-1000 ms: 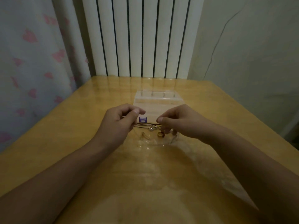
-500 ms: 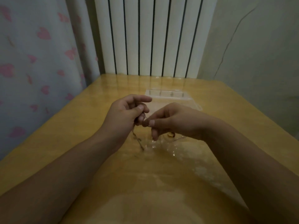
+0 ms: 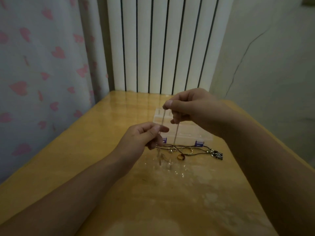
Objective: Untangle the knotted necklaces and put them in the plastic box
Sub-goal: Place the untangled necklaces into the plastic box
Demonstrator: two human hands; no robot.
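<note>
Nearest us, two bare forearms enter from the lower corners of the frame and converge toward its centre over a glossy wooden table [image 3: 85, 167].

Item: left hand [image 3: 141, 138], centre of frame, fingers curled, thumb and forefinger pinching a pale thin chain [image 3: 162, 120] at its lower stretch.

Item: right hand [image 3: 189, 106], higher and right of centre, thumb and forefinger clamped on the same chain at its top. From this pinch we count two strands falling: one runs down to the left hand's pinch, the other hangs free toward the tabletop.

Item: the chain's lower end, below the left hand; it appears to trail onto a crinkled clear plastic sheet [image 3: 172, 167] on the table, though blur keeps us from saying if it touches.

Item: black cord necklace [image 3: 187, 148], lying on the table just past the sheet, stretched across the centre, ending at the right in a dark pendant [image 3: 218, 155].

Item: two gold rings [image 3: 232, 210] appear near the cord; we point properly at the nearer ring [image 3: 180, 157] and the farther ring [image 3: 239, 150], both beside or over the cord.

Item: clear plastic box [image 3: 190, 133], lid shut, purple clasps [image 3: 199, 143] on its near side, directly behind the cord and partly hidden by both hands.

Farthest: a white ribbed radiator [image 3: 162, 45] at upper centre, a heart-printed curtain [image 3: 42, 65] upper left, a cracked wall [image 3: 264, 57] upper right.
</note>
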